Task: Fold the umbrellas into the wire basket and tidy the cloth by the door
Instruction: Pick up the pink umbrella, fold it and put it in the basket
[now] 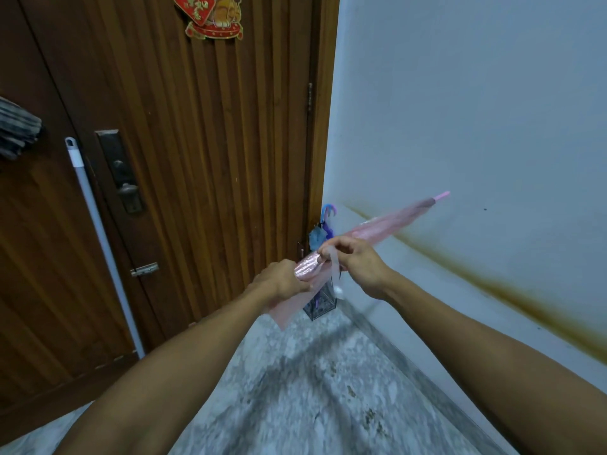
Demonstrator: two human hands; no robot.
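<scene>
A closed pink translucent umbrella is held slanted in front of me, its tip pointing up and to the right. My left hand grips its lower, loose canopy end. My right hand pinches the pale tie strap around the canopy's middle. Behind my hands, in the corner by the door, stands the wire basket, partly hidden. Blue and purple umbrellas stick up out of it with curved handles. A grey striped cloth hangs at the left edge.
The brown wooden door fills the left, with a lock plate and a red paper ornament. A white mop pole leans on it. A white wall with a brown stain line is on the right. Speckled floor below.
</scene>
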